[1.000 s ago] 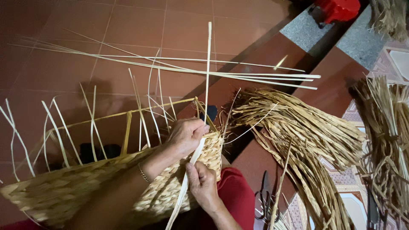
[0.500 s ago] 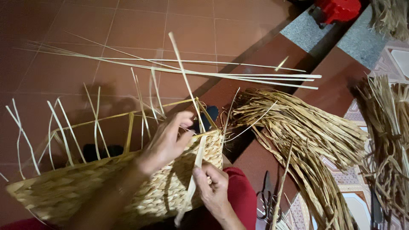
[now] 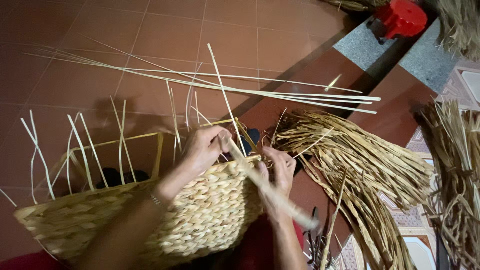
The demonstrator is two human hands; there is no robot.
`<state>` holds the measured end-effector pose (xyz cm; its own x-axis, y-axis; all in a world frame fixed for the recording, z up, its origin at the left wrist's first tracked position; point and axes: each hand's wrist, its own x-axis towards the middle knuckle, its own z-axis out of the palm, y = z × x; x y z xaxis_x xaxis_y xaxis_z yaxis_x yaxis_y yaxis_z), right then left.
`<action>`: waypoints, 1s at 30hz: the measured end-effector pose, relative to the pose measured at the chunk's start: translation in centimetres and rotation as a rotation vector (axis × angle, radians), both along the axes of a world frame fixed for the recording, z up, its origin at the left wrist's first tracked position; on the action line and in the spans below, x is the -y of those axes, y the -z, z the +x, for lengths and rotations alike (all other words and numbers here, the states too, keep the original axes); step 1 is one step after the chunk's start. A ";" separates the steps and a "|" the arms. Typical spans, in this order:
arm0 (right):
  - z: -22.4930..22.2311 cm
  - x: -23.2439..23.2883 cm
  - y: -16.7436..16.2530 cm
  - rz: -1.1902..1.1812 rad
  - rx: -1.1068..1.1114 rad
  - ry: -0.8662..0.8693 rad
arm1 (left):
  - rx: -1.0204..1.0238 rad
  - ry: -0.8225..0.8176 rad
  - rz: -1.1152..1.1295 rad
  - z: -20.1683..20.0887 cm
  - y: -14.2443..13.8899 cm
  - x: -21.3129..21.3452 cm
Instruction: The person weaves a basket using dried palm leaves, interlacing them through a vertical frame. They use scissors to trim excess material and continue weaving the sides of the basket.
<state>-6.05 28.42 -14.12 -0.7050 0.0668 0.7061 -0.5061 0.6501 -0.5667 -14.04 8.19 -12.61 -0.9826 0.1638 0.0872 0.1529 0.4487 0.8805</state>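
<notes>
Basket point(image 3: 200, 220) of woven straw lies on its side on the person's lap, nearest the camera. Its wall is plaited up close to the rim, but thin upright stakes point(image 3: 80, 150) stand bare above the edge, so the top looks unfinished. At the rim, the left hand point(image 3: 202, 147) pinches a pale flat strand point(image 3: 265, 187), fingers clenched around it. The right hand point(image 3: 280, 170) curls beside it, grasping the same strand. Farther right lies a heap of dried straw point(image 3: 360, 165); long loose strips point(image 3: 225, 87) cross the far tiled floor point(image 3: 150, 30).
</notes>
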 end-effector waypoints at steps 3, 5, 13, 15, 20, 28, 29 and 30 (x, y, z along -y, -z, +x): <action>-0.7 0.1 -0.3 0.029 0.077 -0.017 | 0.277 -0.064 0.095 -2.2 -1.5 0.1; -1.3 0.1 -0.6 0.113 0.055 -0.033 | 0.341 -0.086 0.228 -3.4 -2.5 0.5; -2.8 0.9 -0.3 -0.262 0.348 -0.216 | -0.085 0.043 0.542 -5.6 -6.4 2.3; -2.5 1.2 0.1 -0.367 0.387 -0.206 | -0.078 -0.104 0.344 -6.2 -7.3 1.6; -2.1 2.3 0.8 -0.415 0.315 -0.122 | -0.245 0.072 0.034 -7.7 -7.3 1.2; -1.3 2.6 0.8 -0.226 0.158 -0.070 | -0.875 0.154 -0.711 -10.7 -5.8 0.9; -1.1 2.7 1.0 -0.145 0.086 -0.046 | -0.925 0.102 -0.707 -10.6 -6.1 1.0; -0.9 2.8 1.1 -0.067 -0.005 0.027 | -0.978 0.048 -0.703 -10.6 -6.6 1.2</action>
